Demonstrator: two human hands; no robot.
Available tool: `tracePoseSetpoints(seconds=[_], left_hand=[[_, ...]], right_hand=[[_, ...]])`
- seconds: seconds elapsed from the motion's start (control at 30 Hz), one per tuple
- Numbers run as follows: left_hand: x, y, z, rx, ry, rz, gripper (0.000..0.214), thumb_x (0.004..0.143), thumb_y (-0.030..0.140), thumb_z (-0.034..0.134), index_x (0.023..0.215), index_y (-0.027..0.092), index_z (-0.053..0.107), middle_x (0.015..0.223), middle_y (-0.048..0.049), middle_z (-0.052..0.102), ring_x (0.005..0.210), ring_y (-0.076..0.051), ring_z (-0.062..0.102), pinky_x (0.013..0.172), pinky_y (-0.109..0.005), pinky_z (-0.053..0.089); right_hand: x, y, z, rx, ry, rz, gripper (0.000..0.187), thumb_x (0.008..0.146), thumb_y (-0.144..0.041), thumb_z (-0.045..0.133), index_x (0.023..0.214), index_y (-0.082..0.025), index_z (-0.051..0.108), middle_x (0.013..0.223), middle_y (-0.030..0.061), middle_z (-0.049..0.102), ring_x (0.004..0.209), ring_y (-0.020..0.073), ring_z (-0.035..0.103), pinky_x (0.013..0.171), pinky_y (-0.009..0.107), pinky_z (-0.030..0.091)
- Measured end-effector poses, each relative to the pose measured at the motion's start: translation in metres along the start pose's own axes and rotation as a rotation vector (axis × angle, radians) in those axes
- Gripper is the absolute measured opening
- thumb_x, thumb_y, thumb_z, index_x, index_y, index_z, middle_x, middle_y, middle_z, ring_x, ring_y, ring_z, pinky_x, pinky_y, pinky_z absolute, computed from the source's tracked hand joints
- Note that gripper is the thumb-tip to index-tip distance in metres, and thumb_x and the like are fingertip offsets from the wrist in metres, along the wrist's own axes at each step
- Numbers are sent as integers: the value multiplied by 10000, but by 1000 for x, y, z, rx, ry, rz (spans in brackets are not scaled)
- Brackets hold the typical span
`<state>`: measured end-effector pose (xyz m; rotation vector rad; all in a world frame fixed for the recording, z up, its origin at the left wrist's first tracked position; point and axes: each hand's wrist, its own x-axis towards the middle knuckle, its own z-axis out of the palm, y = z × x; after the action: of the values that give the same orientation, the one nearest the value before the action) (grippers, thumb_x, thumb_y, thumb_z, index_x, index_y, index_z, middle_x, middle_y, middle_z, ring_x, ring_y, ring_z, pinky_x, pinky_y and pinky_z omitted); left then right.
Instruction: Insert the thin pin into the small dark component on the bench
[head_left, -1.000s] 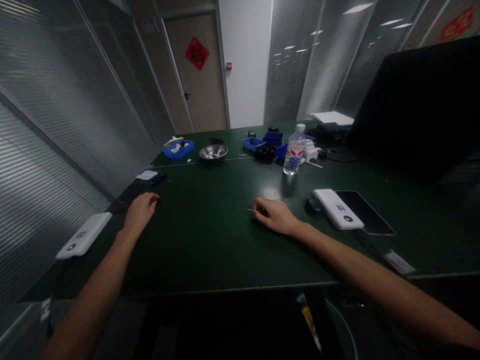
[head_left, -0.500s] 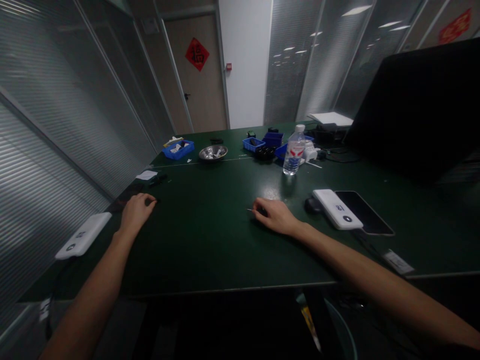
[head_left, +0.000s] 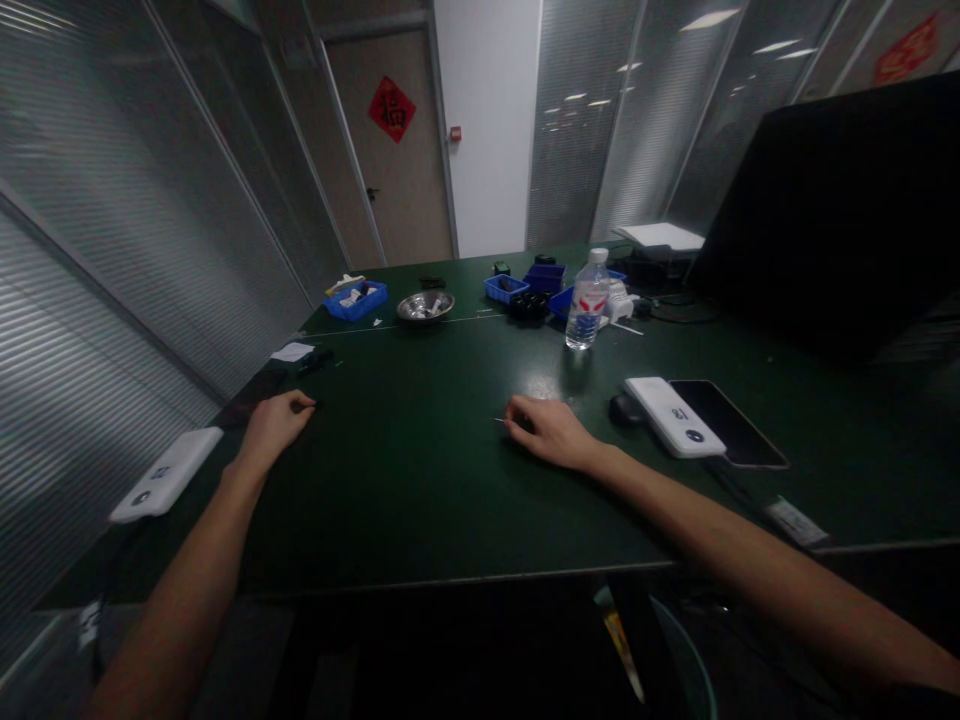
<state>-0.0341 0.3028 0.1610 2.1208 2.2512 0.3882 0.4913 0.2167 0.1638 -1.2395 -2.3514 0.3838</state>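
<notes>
My left hand [head_left: 274, 424] rests on the dark green table [head_left: 420, 500] near its left edge, fingers curled and pinched on a small dark object I cannot make out. My right hand [head_left: 547, 430] lies near the table's middle with its fingers closed round a thin pin-like tool whose pale tip [head_left: 498, 419] pokes out to the left. A white power bank [head_left: 166, 472] lies left of my left hand. Another white power bank [head_left: 671, 417] and a black phone [head_left: 724, 423] lie right of my right hand.
A water bottle [head_left: 589, 300] stands beyond my right hand. Farther back sit blue bins [head_left: 358, 298], a metal bowl [head_left: 425, 305], more blue bins [head_left: 507, 288] and black parts. A large dark monitor [head_left: 840, 210] fills the right. A paper slip [head_left: 292, 351] lies at the left edge.
My left hand has drawn back slightly toward me and to the left, its fingers closing into a pinch. My right hand has stayed put.
</notes>
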Motion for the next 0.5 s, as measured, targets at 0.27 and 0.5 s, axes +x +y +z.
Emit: tracePoseSetpoints(seconds=[0.27,0.5], left_hand=[[2,1,-2,-32,-12,22,284,863,347,620,1074,222,763,1114,-72,777,971,-270,727,784,-326,529],[1,8,-6,-1,-56,16,291,858,368,649,1078,216,764,1085,-86,783,960,-276,730,756,-333,527]], right_hand=[[1,2,0,0,-15,1,133,981,-321,567,1052,-216,607,931,25,676,761,153,582,692,272,375],[0,-2,-3,2,-20,-2,130,985,-324,559,1035,-212,604,943,34,684,773,163,589,698,280,387]])
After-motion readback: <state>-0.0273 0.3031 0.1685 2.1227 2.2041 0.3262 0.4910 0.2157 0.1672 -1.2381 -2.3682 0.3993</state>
